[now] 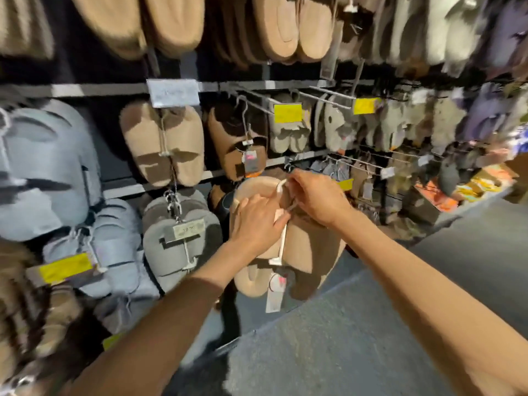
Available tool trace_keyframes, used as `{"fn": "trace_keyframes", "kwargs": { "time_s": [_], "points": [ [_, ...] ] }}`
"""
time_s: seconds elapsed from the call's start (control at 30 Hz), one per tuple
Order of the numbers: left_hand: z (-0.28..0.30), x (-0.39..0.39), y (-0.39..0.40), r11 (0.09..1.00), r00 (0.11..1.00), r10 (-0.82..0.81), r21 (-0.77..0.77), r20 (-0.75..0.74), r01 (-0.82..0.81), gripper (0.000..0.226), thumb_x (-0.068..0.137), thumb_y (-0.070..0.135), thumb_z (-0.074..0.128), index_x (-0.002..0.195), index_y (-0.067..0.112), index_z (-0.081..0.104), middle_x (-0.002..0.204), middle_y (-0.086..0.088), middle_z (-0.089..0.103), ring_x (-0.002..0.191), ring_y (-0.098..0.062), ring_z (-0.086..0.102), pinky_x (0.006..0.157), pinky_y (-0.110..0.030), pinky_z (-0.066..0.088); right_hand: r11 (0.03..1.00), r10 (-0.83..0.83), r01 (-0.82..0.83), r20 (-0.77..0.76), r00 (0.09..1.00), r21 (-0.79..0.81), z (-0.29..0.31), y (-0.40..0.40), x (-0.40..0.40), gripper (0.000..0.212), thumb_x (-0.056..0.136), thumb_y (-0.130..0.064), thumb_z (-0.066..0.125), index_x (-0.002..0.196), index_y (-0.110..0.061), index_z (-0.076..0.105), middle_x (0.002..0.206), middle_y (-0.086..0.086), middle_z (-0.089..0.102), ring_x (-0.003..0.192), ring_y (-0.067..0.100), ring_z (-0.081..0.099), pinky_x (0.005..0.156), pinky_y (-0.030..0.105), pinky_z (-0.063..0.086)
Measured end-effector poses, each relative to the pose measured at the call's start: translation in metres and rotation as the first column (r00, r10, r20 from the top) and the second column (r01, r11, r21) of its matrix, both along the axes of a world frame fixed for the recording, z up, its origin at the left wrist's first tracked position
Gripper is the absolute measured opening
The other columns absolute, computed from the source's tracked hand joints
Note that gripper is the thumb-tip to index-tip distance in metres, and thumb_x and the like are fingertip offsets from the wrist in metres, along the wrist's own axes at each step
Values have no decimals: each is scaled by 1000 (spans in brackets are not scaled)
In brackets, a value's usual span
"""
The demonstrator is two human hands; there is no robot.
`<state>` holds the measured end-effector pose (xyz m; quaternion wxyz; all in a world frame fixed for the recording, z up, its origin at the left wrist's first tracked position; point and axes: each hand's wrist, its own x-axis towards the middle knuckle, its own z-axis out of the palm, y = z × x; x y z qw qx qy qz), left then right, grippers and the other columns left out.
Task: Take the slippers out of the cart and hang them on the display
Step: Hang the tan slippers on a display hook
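Both bare forearms reach in toward the display rack. Left hand (258, 221) presses the pair of tan fleece slippers (303, 241), hanging long-axis down; right hand (317, 195), nearer the metal peg (288, 167) above, pinches the white plastic hanger hook (281, 185) between its fingers.

Two bare forearms enter from the bottom of the frame, one from lower left, one from lower right, with no sleeves in view on either. The left hand (258, 221) and right hand (317, 195), at centre frame, wear no gloves. The picture is blurred, so finer detail cannot be told.
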<state>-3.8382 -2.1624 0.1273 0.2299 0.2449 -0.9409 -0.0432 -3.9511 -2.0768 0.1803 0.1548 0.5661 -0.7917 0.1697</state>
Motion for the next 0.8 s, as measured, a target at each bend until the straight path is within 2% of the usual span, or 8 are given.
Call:
{"fn": "trace_keyframes", "kwargs": {
  "time_s": [0.03,0.13,0.27,0.47,0.63,0.73,0.8],
  "points": [
    [0,2,-1,998,998,63,13,-22,-63,44,96,42,42,130,16,52,120,-10,62,117,-28,48,94,-39,31,999,46,-46,-4,999,-14,1,-8,-4,18,91,-23,50,105,-12,55,105,13,66,96,36,61,67,36,38],
    [-3,15,-6,977,974,210,64,-80,-206,42,94,44,45,117,14,62,117,-10,65,114,-27,53,96,-37,33,985,162,-163,-9,987,-61,1,-33,0,21,93,-27,49,104,-12,56,100,13,67,93,36,62,65,35,36],
    [-9,33,-28,937,947,321,144,0,-317,44,94,48,44,115,13,62,121,-10,63,116,-26,52,102,-35,33,950,305,-299,61,950,-88,-12,-65,12,22,95,-29,46,95,-10,57,93,14,67,86,35,62,62,29,31],
    [-6,38,-76,869,888,459,198,20,-453,46,95,47,45,123,13,57,128,-8,56,122,-23,44,102,-28,22,898,437,-431,60,898,-90,-9,-135,13,15,91,-27,51,96,-15,57,92,8,67,83,27,63,69,36,48],
    [13,39,-139,835,861,509,239,6,-495,41,94,45,48,112,11,62,119,-9,60,115,-24,48,95,-30,29,897,435,-431,17,900,-98,2,-207,13,26,97,-31,41,100,-12,58,95,12,67,86,35,61,62,32,34],
    [24,33,-176,856,878,479,223,-4,-466,39,93,44,49,106,10,64,113,-9,62,109,-24,51,92,-32,33,903,412,-400,48,910,-156,6,-238,5,26,97,-31,40,99,-11,57,93,12,67,85,36,62,65,36,40],
    [34,26,-194,862,883,470,216,0,-458,38,92,44,49,102,11,65,110,-9,63,108,-24,51,92,-33,33,914,389,-376,62,919,-155,11,-257,-2,23,96,-28,42,99,-10,56,94,14,67,86,36,61,65,36,39]
  ]
}}
